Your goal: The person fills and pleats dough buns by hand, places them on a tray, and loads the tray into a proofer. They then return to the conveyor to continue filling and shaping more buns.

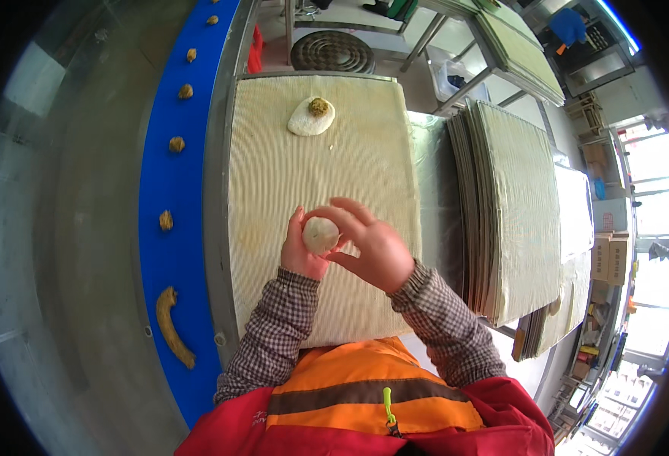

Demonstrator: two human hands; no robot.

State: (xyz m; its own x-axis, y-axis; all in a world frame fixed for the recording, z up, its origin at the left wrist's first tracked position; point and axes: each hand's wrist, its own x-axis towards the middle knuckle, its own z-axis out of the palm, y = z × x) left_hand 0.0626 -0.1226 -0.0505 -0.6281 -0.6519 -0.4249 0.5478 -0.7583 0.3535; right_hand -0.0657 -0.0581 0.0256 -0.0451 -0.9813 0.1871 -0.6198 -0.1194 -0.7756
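Note:
A round white dough ball [321, 235] sits in my left hand [299, 247], whose fingers and thumb curl round it from the left and below. My right hand [376, 247] arches over its right side, fingers and thumb bent against the dough. Both hands are above the cloth-covered board [274, 182]. Farther off on that board lies a flattened white dough piece [302, 123] with a brown lump of filling [319, 107] on its upper right part. A small white dough crumb [331, 147] lies just below it.
Along the left runs a blue conveyor belt [171, 182] carrying several brown filling lumps [177, 144] and a long curved filling strip [172, 328]. On the right stands a tall stack of cloth-covered boards [521, 205]. A round patterned stool top [333, 53] shows beyond the board.

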